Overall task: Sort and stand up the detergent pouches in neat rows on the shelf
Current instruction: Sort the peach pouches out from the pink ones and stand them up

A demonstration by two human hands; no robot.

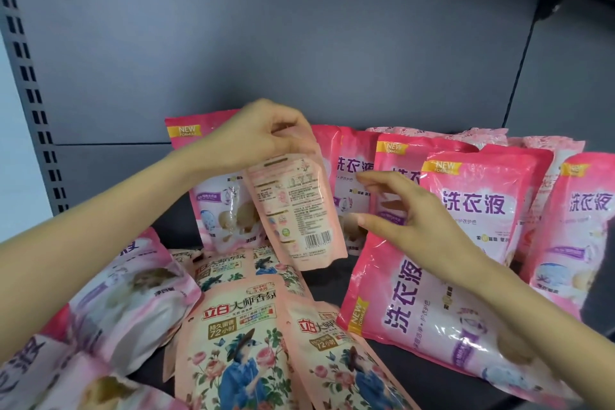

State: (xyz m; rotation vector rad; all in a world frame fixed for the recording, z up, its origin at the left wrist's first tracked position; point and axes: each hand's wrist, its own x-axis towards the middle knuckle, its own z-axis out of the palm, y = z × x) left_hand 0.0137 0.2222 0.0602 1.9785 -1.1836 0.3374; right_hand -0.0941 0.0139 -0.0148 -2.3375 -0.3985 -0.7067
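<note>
Peach pouch (pixel 293 206) aloft, pink pouches (pixel 479 203) upright

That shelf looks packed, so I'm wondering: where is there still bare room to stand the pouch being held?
Bare shelf shows at the back left, beside the standing pink pouch, and in a strip between the floral pouches and the fallen pink pouch. The front and the back right row are crowded.

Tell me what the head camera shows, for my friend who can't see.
A person's left hand pinches the top of a small peach plastic detergent pouch, its barcode side showing, while the open right hand hovers beside it. Behind, pink pouches stand along the grey metal shelf; peach flowered pouches lie flat in front.
</note>
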